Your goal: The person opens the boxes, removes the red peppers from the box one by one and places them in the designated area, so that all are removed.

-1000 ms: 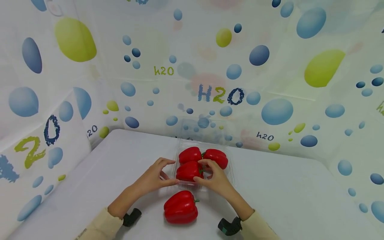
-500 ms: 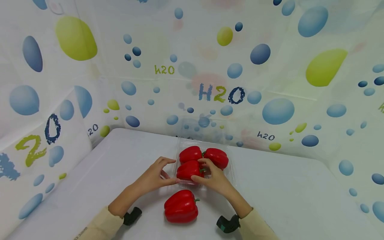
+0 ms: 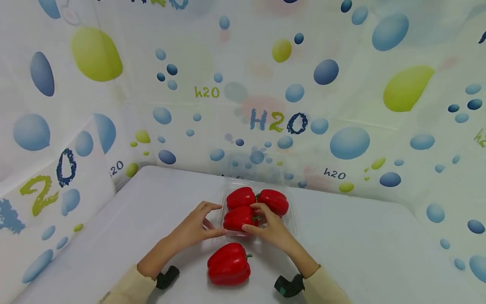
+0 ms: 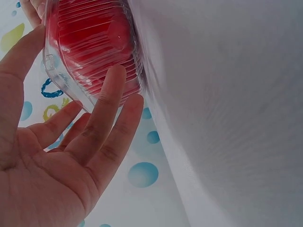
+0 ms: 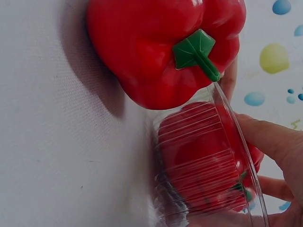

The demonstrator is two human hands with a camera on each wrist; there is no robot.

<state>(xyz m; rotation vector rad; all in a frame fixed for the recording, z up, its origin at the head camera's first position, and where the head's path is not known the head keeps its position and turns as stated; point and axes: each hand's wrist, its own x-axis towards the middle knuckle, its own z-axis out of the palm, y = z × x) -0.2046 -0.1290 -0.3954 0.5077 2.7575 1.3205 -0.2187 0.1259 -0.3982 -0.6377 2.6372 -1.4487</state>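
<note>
A clear plastic container [image 3: 292, 217] with its lid up holds three red bell peppers. The front one, a bell pepper [image 3: 237, 218] with a green stem, lies between the curved thumb and fingers of my right hand [image 3: 275, 228]. My left hand [image 3: 199, 223] is at the container's left front corner, thumb at the rim. In the left wrist view, its long, nearly straight fingers [image 4: 102, 113] lie along the ribbed wall. Another bell pepper [image 3: 229, 264] sits on the table in front of the container. The right wrist view shows that bell pepper [image 5: 165, 42] close up, with its stem.
Behind the container, two bell peppers fill the back row: a left pepper [image 3: 241, 197] and a right pepper [image 3: 274, 201]. The white table [image 3: 360, 253] ends at a patterned curtain [image 3: 212, 63]. A dark wrist camera [image 3: 168, 277] sits by the left sleeve.
The right thumb has slid slightly left along the front pepper. The left hand stays at the container's corner, and the peppers keep their places.
</note>
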